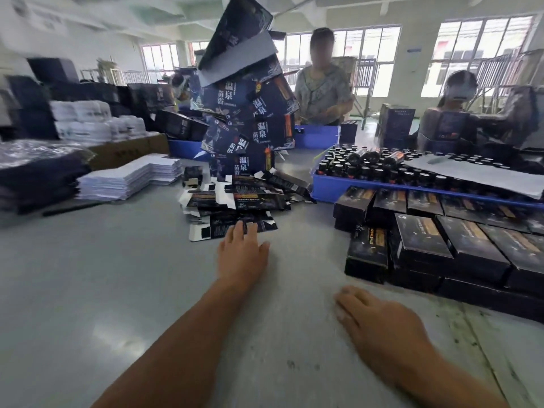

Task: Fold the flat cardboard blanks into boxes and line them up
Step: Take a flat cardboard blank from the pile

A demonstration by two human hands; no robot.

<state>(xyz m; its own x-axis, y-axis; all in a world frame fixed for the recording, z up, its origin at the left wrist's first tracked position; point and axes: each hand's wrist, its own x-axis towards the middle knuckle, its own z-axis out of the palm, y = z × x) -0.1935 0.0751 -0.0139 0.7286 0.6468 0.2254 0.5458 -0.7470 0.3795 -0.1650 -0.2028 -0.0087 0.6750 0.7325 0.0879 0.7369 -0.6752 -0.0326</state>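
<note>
A loose pile of flat dark cardboard blanks (235, 201) lies on the grey table (103, 275) ahead of me. My left hand (243, 251) reaches forward, its straight fingertips touching the nearest blank (223, 229). My right hand (379, 322) rests flat on the table, fingers straight, holding nothing. Folded black boxes (441, 240) lie lined up in rows at the right. Behind the pile rises a leaning tower of larger dark blue printed boxes (250, 113).
A blue tray (338, 187) of dark bottles (368, 166) stands at the right rear. White paper stacks (129, 178) and dark bundles (35, 178) sit left. Two people (321, 83) work across the table.
</note>
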